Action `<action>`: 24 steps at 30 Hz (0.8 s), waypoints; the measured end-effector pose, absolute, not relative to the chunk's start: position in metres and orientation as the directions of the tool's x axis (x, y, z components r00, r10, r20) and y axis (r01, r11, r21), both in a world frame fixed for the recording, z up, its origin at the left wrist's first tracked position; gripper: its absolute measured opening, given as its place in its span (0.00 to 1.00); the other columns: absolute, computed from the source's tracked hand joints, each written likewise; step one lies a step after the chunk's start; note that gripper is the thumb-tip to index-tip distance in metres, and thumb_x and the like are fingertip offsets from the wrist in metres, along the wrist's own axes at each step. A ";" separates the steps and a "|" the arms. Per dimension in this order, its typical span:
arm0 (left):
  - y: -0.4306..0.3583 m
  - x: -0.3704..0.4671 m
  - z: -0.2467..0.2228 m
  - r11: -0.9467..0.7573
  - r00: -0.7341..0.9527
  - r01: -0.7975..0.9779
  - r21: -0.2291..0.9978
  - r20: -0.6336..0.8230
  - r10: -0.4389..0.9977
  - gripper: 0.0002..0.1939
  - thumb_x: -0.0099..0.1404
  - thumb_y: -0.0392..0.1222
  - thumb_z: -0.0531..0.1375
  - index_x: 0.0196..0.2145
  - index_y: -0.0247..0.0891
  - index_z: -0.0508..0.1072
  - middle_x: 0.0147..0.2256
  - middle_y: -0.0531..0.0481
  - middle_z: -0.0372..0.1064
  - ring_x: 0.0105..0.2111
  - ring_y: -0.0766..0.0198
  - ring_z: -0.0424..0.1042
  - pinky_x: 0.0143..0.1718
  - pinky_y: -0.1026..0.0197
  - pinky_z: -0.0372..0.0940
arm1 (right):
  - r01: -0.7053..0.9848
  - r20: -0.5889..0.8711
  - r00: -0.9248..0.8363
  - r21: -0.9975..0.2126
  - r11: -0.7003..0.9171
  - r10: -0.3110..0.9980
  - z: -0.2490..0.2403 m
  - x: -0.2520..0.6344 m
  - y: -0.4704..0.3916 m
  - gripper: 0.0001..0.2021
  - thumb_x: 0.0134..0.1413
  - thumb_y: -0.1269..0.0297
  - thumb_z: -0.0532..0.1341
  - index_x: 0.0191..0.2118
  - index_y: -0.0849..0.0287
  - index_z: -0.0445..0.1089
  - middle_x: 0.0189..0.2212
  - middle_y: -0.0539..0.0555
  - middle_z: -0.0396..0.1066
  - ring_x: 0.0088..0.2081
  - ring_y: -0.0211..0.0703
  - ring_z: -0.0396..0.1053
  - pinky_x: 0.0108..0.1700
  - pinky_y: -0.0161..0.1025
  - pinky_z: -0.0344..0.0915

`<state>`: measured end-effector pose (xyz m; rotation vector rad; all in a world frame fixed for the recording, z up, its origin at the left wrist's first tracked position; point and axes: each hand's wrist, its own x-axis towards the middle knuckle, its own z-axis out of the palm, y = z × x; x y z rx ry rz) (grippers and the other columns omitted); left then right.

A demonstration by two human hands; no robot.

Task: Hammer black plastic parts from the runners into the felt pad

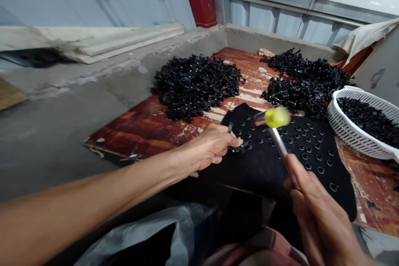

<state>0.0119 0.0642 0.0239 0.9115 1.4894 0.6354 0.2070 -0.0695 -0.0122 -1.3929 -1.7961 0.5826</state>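
Note:
My right hand [314, 203] is closed round the handle of a small mallet [277, 117] with a yellow face, its head raised above a black mat [258, 174] and slightly blurred. Several small black ring-shaped parts [308, 149] sit in rows on that mat. At the mat's left side, my left hand [218, 143] pinches a small black metal part [238, 146] between thumb and fingers, low over the surface. Another small black piece [230, 127] pokes up beside the index finger. The fingers partly hide what they hold.
A large heap of black parts [196, 85] lies on the worn red-brown board [124, 133]; another heap [299, 83] is at the back right. A white plastic basket [352, 126] of black parts stands at right. A concrete ledge [124, 79] and red tin [202, 10] lie behind.

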 end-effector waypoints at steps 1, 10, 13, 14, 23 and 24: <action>0.064 0.012 0.024 0.545 0.030 0.170 0.821 -0.557 0.830 0.17 0.52 0.29 0.64 0.17 0.38 0.59 0.10 0.64 0.43 0.09 0.79 0.40 0.12 0.72 0.34 | 0.595 0.294 -0.086 -0.751 0.286 0.952 -0.012 0.207 -0.070 0.36 0.57 0.74 0.53 0.69 0.42 0.50 0.40 0.57 0.73 0.29 0.46 0.70 0.27 0.38 0.70; 0.065 0.009 0.014 0.549 0.058 0.094 0.830 -0.556 0.829 0.18 0.48 0.28 0.66 0.16 0.39 0.58 0.10 0.64 0.45 0.10 0.78 0.41 0.12 0.72 0.34 | 0.556 0.255 -0.020 -0.801 0.223 0.967 -0.018 0.205 -0.066 0.31 0.57 0.69 0.54 0.67 0.46 0.57 0.36 0.57 0.72 0.24 0.43 0.67 0.22 0.37 0.66; 0.065 0.008 0.012 0.531 0.067 0.098 0.842 -0.538 0.840 0.16 0.50 0.27 0.65 0.17 0.38 0.60 0.11 0.63 0.47 0.10 0.79 0.42 0.11 0.73 0.35 | 0.621 0.178 -0.062 -0.764 0.178 0.982 -0.019 0.212 -0.063 0.32 0.52 0.73 0.56 0.63 0.48 0.64 0.33 0.57 0.73 0.23 0.43 0.68 0.23 0.37 0.67; 0.065 0.007 0.012 0.527 0.067 0.097 0.844 -0.534 0.843 0.16 0.50 0.27 0.65 0.17 0.37 0.61 0.11 0.63 0.47 0.10 0.79 0.43 0.11 0.73 0.35 | 0.643 0.118 -0.087 -0.752 0.146 0.989 -0.018 0.215 -0.062 0.32 0.51 0.73 0.56 0.63 0.49 0.65 0.35 0.57 0.74 0.26 0.45 0.71 0.27 0.39 0.70; 0.021 0.022 0.015 0.550 0.110 -0.329 0.768 -0.547 0.830 0.11 0.50 0.31 0.66 0.27 0.38 0.66 0.20 0.60 0.60 0.16 0.73 0.59 0.16 0.69 0.61 | 0.183 -0.030 0.133 -0.982 -0.054 0.991 -0.011 0.184 -0.057 0.11 0.61 0.56 0.59 0.45 0.54 0.69 0.28 0.48 0.66 0.30 0.40 0.67 0.34 0.37 0.67; 0.013 0.026 0.013 0.558 0.138 -0.366 0.745 -0.549 0.824 0.11 0.50 0.32 0.66 0.27 0.38 0.66 0.20 0.59 0.61 0.16 0.72 0.60 0.18 0.66 0.65 | 0.148 -0.026 0.136 -0.988 -0.046 0.990 -0.012 0.178 -0.052 0.10 0.59 0.56 0.60 0.42 0.55 0.69 0.28 0.47 0.66 0.30 0.39 0.65 0.33 0.35 0.66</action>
